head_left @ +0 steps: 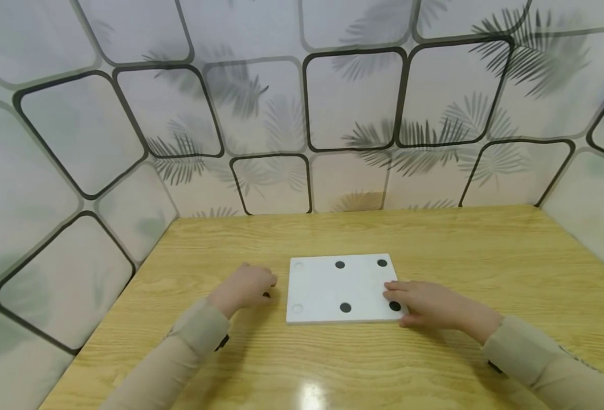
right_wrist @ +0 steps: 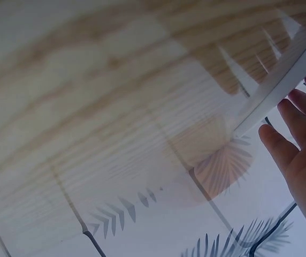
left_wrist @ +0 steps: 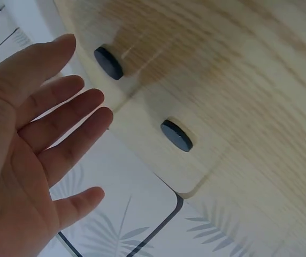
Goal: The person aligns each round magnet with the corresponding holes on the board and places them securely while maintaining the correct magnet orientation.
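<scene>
a white board lay flat on the wooden worktop, carrying four black discs. the right hand rested with fingers extended on the board's right edge, partly covering the near-right disc. the left hand sat just left of the board, apart from it; the wrist view showed its fingers straight, holding nothing. a small dark item at its fingertips was unidentifiable.
</scene>
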`<state>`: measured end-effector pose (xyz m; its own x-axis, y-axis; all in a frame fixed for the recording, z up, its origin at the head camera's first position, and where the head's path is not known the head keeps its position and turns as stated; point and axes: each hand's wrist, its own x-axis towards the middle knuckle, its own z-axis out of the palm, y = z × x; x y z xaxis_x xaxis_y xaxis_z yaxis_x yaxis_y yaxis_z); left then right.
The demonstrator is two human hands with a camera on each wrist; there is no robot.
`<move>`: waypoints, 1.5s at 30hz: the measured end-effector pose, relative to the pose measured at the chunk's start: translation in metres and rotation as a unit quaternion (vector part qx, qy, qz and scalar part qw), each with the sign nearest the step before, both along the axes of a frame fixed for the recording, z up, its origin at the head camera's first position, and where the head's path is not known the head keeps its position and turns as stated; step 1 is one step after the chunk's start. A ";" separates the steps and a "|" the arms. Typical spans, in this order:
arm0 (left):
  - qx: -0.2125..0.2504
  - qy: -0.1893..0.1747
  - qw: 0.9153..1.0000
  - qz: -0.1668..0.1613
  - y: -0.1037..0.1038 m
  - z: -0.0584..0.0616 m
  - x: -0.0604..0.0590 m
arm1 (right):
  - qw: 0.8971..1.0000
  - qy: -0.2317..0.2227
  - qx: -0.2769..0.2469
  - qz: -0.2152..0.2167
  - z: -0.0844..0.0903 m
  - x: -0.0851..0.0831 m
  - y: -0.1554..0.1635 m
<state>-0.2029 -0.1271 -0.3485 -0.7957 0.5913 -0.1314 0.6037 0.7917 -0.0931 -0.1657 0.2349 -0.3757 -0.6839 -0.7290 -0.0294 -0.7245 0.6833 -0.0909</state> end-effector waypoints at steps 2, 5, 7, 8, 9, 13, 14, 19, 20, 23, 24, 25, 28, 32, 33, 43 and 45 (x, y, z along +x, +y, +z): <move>-0.009 -0.002 1.000 0.008 -0.001 -0.001 0.002 | 1.000 0.001 0.001 0.001 0.000 0.000 0.000; -0.015 -0.005 1.000 0.015 -0.001 -0.003 0.004 | 1.000 0.001 0.000 0.002 0.000 0.000 0.000; -0.012 -0.006 1.000 0.018 -0.001 -0.003 0.005 | 1.000 -0.001 -0.003 0.003 0.000 0.000 0.000; -0.010 -0.005 1.000 0.018 -0.001 -0.004 0.006 | 1.000 -0.001 -0.004 0.003 0.000 0.000 0.001; -0.009 -0.004 1.000 0.017 -0.001 -0.004 0.006 | 1.000 -0.001 -0.006 0.002 -0.001 0.000 0.001; -0.009 0.007 1.000 0.007 0.001 -0.007 0.006 | 1.000 -0.001 -0.005 0.002 0.000 0.001 0.001; -0.010 0.011 1.000 0.004 0.001 -0.008 0.005 | 1.000 -0.002 -0.004 0.001 0.000 0.001 0.001; -0.004 0.018 1.000 -0.003 0.002 -0.011 0.005 | 1.000 -0.004 -0.004 -0.001 0.001 0.001 0.001; -0.003 0.020 1.000 -0.005 0.002 -0.010 0.005 | 1.000 -0.005 -0.005 -0.002 0.001 0.001 0.000; 0.000 0.023 1.000 -0.010 0.001 -0.009 0.005 | 1.000 -0.001 -0.006 0.000 0.002 0.000 0.000; -0.001 0.025 1.000 -0.013 0.001 -0.009 0.005 | 1.000 0.000 -0.005 0.000 0.003 0.000 0.000; -0.004 0.027 1.000 -0.015 0.001 -0.009 0.005 | 1.000 0.000 -0.004 -0.001 0.003 0.000 0.000; -0.004 0.024 1.000 -0.019 0.001 -0.009 0.005 | 1.000 0.000 -0.002 0.000 0.002 0.001 0.000; -0.003 0.025 0.999 -0.024 0.002 -0.009 0.005 | 1.000 -0.005 -0.003 -0.001 0.002 0.000 0.000; -0.003 0.026 0.999 -0.027 0.002 -0.009 0.005 | 1.000 -0.006 -0.004 -0.001 0.002 0.000 0.000; 0.014 0.024 0.999 -0.042 0.003 -0.008 0.002 | 1.000 -0.017 -0.002 -0.002 0.003 -0.001 -0.001; 0.022 0.027 0.998 -0.045 0.004 -0.007 0.002 | 1.000 -0.018 -0.003 -0.002 0.002 -0.001 0.000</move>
<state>-0.2009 -0.1228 -0.3552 -0.7439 0.6653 -0.0623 0.6680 0.7381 -0.0945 -0.1668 0.2346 -0.3735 -0.6849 -0.7269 -0.0493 -0.7184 0.6851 -0.1204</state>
